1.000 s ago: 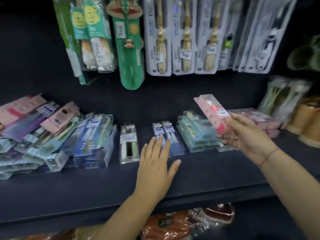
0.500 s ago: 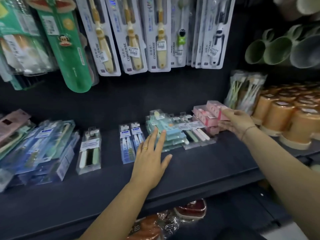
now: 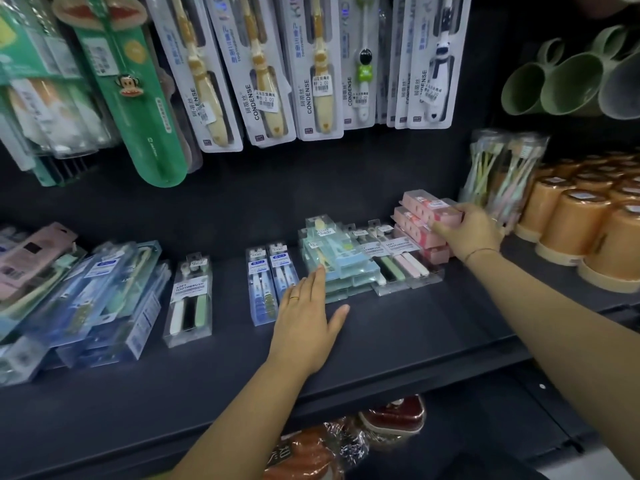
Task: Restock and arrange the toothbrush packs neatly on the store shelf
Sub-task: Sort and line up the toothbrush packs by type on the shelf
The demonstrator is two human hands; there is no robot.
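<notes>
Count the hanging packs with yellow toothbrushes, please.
3, hanging in a row: left pack, middle pack, right pack. More may hide behind them.

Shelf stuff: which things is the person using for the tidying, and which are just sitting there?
Job:
- top pink pack, gripped by the right hand
- teal packs, with the flat left hand beside them
- shelf

Just there:
- orange cups
- green mugs

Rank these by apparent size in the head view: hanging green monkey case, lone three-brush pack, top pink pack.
1. green monkey case
2. lone three-brush pack
3. top pink pack; farther back, partly covered, so unsure
</notes>
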